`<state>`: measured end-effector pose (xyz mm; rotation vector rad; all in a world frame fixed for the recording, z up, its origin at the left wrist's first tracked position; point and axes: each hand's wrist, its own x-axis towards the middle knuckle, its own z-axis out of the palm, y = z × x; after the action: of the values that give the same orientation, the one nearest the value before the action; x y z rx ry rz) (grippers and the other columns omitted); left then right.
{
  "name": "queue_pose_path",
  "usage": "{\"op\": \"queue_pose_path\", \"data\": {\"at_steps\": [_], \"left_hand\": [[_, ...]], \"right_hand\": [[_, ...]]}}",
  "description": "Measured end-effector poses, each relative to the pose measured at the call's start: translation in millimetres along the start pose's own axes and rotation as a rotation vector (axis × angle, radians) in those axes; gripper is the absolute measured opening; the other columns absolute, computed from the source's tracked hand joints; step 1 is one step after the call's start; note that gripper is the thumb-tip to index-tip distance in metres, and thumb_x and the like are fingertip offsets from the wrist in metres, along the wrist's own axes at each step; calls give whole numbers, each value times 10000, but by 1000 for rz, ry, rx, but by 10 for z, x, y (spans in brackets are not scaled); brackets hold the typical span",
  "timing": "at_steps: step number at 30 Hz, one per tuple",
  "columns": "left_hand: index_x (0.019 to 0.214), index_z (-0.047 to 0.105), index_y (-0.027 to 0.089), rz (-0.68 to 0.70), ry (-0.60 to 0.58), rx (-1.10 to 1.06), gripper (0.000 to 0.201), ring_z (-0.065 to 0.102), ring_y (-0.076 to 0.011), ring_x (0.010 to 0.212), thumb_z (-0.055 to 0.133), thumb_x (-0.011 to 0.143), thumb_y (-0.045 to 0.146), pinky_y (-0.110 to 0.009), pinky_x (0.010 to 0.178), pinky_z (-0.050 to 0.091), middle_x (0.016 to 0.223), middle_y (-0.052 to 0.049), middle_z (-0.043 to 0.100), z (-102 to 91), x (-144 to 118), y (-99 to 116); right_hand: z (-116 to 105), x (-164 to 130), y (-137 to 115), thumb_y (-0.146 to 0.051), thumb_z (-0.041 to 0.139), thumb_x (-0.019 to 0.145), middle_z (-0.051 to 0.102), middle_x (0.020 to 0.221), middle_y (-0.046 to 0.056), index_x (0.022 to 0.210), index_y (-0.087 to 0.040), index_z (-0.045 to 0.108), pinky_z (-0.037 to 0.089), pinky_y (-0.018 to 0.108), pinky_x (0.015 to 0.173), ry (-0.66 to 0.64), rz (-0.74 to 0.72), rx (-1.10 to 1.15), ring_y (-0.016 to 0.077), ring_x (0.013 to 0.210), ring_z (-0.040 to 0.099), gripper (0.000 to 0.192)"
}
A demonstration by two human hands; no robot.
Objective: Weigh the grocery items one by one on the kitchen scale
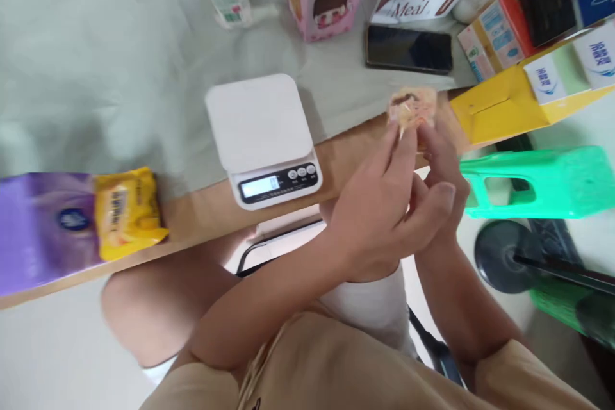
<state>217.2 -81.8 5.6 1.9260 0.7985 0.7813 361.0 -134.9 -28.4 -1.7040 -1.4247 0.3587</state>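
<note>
One table (96,77) is supporting a white scale (259,122) near its edge. The left hand (375,202) and right hand (442,173) are pinching a small packet (413,102), positioned between two and three o'clock from the scale. A slackening pinch could be letting the packet slip over the edge; a wrist knock could be shifting the scale.

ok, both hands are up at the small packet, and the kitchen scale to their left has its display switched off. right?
Not quite: the display is on. The head view shows it lit pale blue, with a reading too blurred to trust. The rest stands: left hand and right hand are at the small packet, with the kitchen scale to their left.
</note>
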Motion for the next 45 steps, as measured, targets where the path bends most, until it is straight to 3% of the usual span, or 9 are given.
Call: {"op": "queue_pose_path", "data": {"at_steps": [7, 13, 17, 19, 22, 31, 35, 39, 45], "left_hand": [[1660, 508, 208, -119, 264, 100, 721, 399, -348, 1733, 316, 1147, 678, -598, 1433, 358, 1786, -185, 492, -1033, -616, -24], [1593, 584, 210, -291, 330, 67, 766, 522, -347, 1651, 341, 1122, 763, -551, 1356, 472, 1709, -174, 590, -1348, -832, -231], [1432, 693, 258, -157, 625, 77, 578, 684, -268, 1484, 480, 1126, 700, -459, 1254, 557, 1535, -104, 740, -1526, -965, -369], [1257, 761, 253, -54, 777, 66, 426, 828, -190, 1082, 580, 1123, 615, -351, 988, 648, 1146, -55, 861, -1643, -1020, -462], [1006, 765, 240, 17, 892, 55, 357, 607, -102, 517, 614, 1131, 538, -278, 551, 481, 640, 40, 687, -1788, -1067, -630], [653, 571, 234, 35, 844, 63, 585, 485, -137, 528, 702, 1043, 649, -346, 516, 315, 582, -8, 536, -1829, -1165, -722], [825, 652, 257, -20, 908, 5, 573, 412, -101, 413, 520, 1093, 745, -318, 445, 265, 519, 31, 508, -1776, -1114, -674], [935, 748, 269, 5, 942, 180, 257, 536, -108, 525, 672, 1112, 439, -320, 501, 373, 684, 16, 646, -1786, -1119, -774], [759, 699, 244, 106, 871, 114, 260, 532, -128, 571, 692, 1020, 247, -331, 527, 351, 660, 11, 611, -1750, -1165, -910]], "right_hand": [[769, 266, -862, -516, 596, 1039, 614, 1690, 57, 1604, -420, 567, 498, 570, 1364, -233, -215, 170, 283, 1653, 531, 574], [1137, 174, -1067, -524, 535, 1055, 562, 1722, 175, 1628, -243, 538, 456, 668, 1332, -386, -245, 38, 358, 1677, 481, 638], [1043, 325, -1075, -556, 510, 1083, 618, 1652, 124, 1555, -287, 576, 466, 619, 1325, -138, -349, 51, 329, 1572, 584, 547], [1032, 540, -1115, -530, 508, 1092, 687, 1508, 99, 1482, -263, 614, 531, 539, 1255, 48, -445, 158, 284, 1442, 663, 485], [1144, 864, -1149, -433, 466, 1085, 711, 1176, 67, 1308, -196, 658, 603, 417, 1016, 247, -563, 405, 206, 1131, 718, 378], [1431, 826, -603, -543, 485, 1024, 570, 984, 50, 1089, -223, 666, 493, 346, 795, 497, -327, 422, 179, 881, 600, 373], [1429, 911, -846, -340, 497, 998, 580, 895, 18, 1000, -211, 677, 479, 330, 814, 486, -249, 534, 139, 847, 623, 221], [1449, 985, -1080, -345, 572, 962, 600, 848, 1, 934, -180, 682, 468, 307, 788, 425, -241, 633, 101, 805, 626, 200], [1469, 928, -1123, -316, 557, 901, 601, 871, 14, 940, -188, 671, 480, 324, 778, 358, -145, 708, 118, 785, 623, 176]]}}
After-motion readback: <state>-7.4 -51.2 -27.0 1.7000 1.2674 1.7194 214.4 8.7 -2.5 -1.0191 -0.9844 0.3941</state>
